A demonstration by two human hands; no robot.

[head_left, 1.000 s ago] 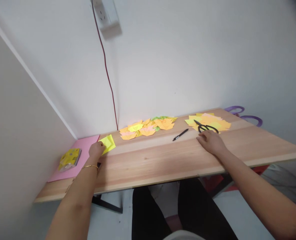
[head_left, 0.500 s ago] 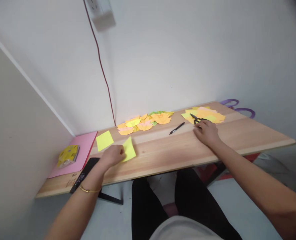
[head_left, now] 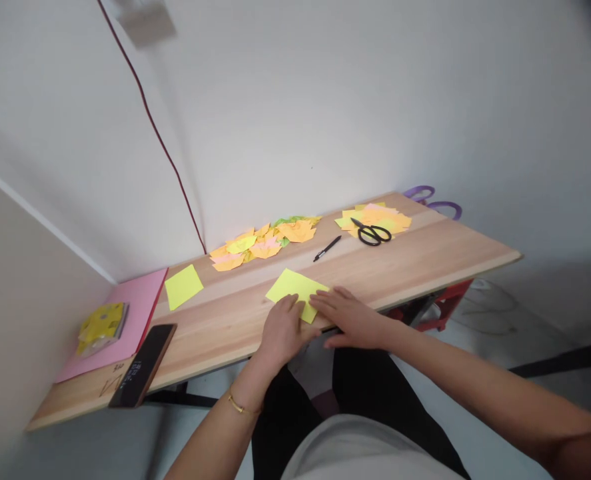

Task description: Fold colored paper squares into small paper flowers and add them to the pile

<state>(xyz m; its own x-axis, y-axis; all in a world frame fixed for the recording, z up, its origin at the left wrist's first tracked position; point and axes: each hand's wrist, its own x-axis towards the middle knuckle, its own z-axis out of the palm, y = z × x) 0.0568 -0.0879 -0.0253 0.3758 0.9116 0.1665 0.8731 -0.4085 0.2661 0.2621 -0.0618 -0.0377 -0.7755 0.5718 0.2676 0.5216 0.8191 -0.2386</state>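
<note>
A square sheet of yellow paper (head_left: 295, 284) lies at the front edge of the wooden table, turned cornerwise to me. My left hand (head_left: 281, 331) rests on its lower left side, fingers stretched out. The fingertips of my right hand (head_left: 354, 319) touch the sheet's right side, with the fingers spread. Beyond the sheet are a black pen (head_left: 328, 248) and black-handled scissors (head_left: 372, 233). The scissors lie on a pile of yellow, orange and pink paper pieces (head_left: 395, 221). Another yellow sheet (head_left: 184, 287) lies further left.
Cut, folded paper shapes (head_left: 265, 245) line the wall side of the table (head_left: 225, 320). At the left, a yellow packet (head_left: 102, 327) sits on pink sheets (head_left: 138, 293). A dark phone-like slab (head_left: 142, 367) reaches the front edge. Purple loops (head_left: 442, 208) stick out past the far right corner.
My left hand took a yellow sheet from the left and brought it to the front middle. My right hand left the scissors and came to the sheet. The view shifted right.
</note>
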